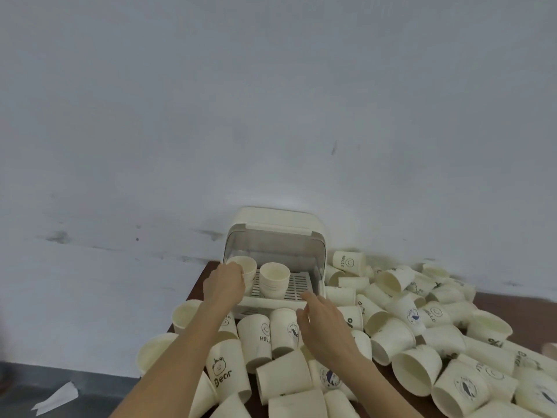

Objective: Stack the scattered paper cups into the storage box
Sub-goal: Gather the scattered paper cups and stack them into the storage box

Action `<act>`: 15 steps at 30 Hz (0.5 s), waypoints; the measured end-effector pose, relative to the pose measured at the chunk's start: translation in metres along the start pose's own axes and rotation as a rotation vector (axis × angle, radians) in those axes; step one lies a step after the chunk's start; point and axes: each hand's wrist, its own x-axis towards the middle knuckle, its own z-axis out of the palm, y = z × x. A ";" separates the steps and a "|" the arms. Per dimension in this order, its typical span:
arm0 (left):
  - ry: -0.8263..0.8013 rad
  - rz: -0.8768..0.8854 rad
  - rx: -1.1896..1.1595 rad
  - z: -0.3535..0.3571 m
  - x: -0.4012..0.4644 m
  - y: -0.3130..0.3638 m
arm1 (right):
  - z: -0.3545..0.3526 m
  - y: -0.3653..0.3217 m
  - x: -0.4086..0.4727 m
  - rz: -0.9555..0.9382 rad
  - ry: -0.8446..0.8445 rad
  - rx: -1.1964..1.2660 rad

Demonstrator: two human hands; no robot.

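Note:
A cream storage box (304,303) with a raised clear lid stands at the table's far edge against the wall. On its slatted tray stand two cup stacks. My left hand (224,282) grips the left stack (244,266) at the box's left side. The second stack (275,280) stands free beside it. My right hand (322,321) hovers with relaxed fingers just in front of the box, above scattered cups, holding nothing. Many white paper cups (391,333) lie tumbled over the table, some printed "Bear" (224,369) or "HELLO" (259,333).
The dark brown table (512,300) shows at the right behind the pile and ends at the left near the box. A grey wall (271,116) rises directly behind. A scrap of white paper (57,398) lies on the floor at lower left.

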 end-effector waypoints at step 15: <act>-0.111 0.090 -0.304 -0.018 -0.062 0.018 | -0.024 0.007 -0.037 0.070 -0.007 0.074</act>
